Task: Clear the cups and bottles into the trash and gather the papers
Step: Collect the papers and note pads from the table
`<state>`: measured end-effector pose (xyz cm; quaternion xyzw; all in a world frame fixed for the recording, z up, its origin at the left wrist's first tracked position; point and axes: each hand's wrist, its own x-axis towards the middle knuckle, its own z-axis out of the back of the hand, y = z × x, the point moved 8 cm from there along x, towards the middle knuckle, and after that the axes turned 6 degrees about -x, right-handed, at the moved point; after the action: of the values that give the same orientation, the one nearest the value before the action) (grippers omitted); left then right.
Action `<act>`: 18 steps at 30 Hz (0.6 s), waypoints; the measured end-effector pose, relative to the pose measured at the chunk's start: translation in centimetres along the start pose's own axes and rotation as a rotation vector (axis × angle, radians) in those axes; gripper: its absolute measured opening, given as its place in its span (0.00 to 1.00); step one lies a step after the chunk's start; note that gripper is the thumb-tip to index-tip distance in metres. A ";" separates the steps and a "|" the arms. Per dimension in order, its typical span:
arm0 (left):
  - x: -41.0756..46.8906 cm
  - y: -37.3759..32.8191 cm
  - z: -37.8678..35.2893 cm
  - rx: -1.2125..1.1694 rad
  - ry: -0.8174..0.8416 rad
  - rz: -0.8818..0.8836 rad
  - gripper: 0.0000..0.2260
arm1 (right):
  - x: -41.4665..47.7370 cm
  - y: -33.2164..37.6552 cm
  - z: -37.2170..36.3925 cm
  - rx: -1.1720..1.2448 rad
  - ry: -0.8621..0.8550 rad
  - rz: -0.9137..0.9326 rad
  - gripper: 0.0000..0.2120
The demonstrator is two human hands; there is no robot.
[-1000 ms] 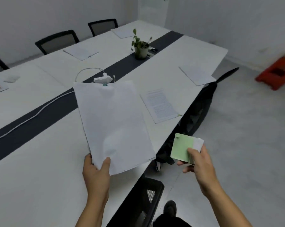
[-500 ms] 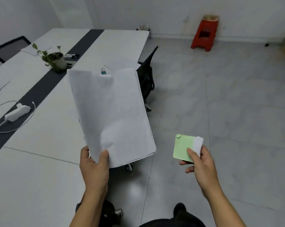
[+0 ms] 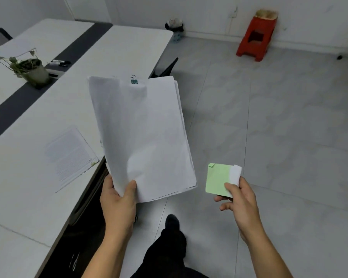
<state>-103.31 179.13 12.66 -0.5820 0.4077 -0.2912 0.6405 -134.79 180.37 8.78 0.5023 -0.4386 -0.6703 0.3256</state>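
Note:
My left hand [image 3: 119, 203] grips the bottom edge of a stack of white papers [image 3: 143, 135], held upright over the table's edge; a teal binder clip [image 3: 134, 79] shows at its top. My right hand [image 3: 239, 199] pinches a small green note pad with white slips [image 3: 221, 180] above the floor. A printed sheet with a green clip [image 3: 69, 155] lies on the white table [image 3: 38, 207] to the left of the stack. A small trash bin [image 3: 175, 29], lined in black and full, stands by the far wall.
A potted plant [image 3: 28, 69] and markers [image 3: 61, 62] sit on the table's dark centre strip. More paper [image 3: 16, 50] lies behind the plant. A black chair [image 3: 167, 69] is tucked at the table's side. A red stool [image 3: 255, 35] stands by the wall on the grey tiled floor.
My view has swung right and along the table's side. The printed sheet now lies left of the stack, and the trash bin has come into sight. Both hands keep their holds.

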 end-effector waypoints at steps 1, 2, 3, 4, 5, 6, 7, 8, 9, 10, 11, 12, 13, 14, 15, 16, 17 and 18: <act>1.2 0.6 -1.5 -0.004 -0.001 0.018 0.15 | 2.1 0.2 -0.1 -0.017 0.005 -0.007 0.12; 2.6 1.4 -3.1 -0.011 -0.005 0.039 0.15 | 4.3 0.5 -0.1 -0.033 0.010 -0.012 0.12; 4.2 2.1 -4.8 -0.022 -0.011 0.058 0.14 | 6.6 0.8 -0.2 -0.046 0.010 -0.014 0.12; 5.9 2.6 -6.8 -0.032 -0.012 0.069 0.14 | 9.1 1.4 -0.1 -0.058 0.006 -0.011 0.12; 7.8 2.9 -8.8 -0.037 -0.010 0.076 0.14 | 11.6 2.4 0.1 -0.073 -0.001 -0.009 0.12; 9.8 2.8 -11.1 -0.039 -0.006 0.082 0.14 | 14.1 3.5 0.4 -0.086 -0.011 -0.008 0.12; 11.9 2.4 -13.6 -0.044 0.002 0.088 0.14 | 16.6 4.8 0.8 -0.097 -0.023 -0.004 0.12; 13.9 1.9 -16.0 -0.042 0.012 0.093 0.14 | 19.1 6.3 1.3 -0.110 -0.035 0.001 0.12; 15.7 1.1 -18.4 -0.035 0.025 0.095 0.14 | 21.2 7.9 1.8 -0.117 -0.045 0.006 0.12; 17.5 0.0 -20.8 -0.029 0.042 0.086 0.14 | 23.4 9.8 2.4 -0.111 -0.056 0.018 0.12; 19.5 -1.3 -23.4 -0.025 0.059 0.072 0.13 | 25.7 11.9 3.0 -0.095 -0.067 0.035 0.12; 21.4 -2.5 -25.8 -0.026 0.076 0.056 0.13 | 27.9 13.7 3.7 -0.081 -0.083 0.049 0.12; 23.3 -3.4 -28.1 -0.020 0.088 0.044 0.13 | 30.1 15.1 4.4 -0.071 -0.104 0.060 0.12; 25.0 -4.4 -30.4 -0.011 0.099 0.025 0.12 | 32.2 16.3 5.0 -0.061 -0.125 0.068 0.12; 26.7 -5.3 -32.8 0.002 0.109 0.005 0.12 | 34.3 17.3 5.6 -0.046 -0.143 0.071 0.12; 28.2 -6.1 -35.1 0.016 0.121 -0.011 0.10 | 36.4 18.1 6.2 -0.029 -0.159 0.069 0.12; 29.9 -6.6 -37.4 0.029 0.133 -0.022 0.10 | 38.7 18.6 6.7 -0.013 -0.171 0.068 0.12; 31.5 -6.8 -39.7 0.032 0.145 -0.027 0.10 | 41.1 19.0 7.1 0.003 -0.182 0.064 0.12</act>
<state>-121.17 131.21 13.97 -0.5547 0.4404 -0.3475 0.6145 -153.30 138.53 11.00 0.4254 -0.4832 -0.7018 0.3050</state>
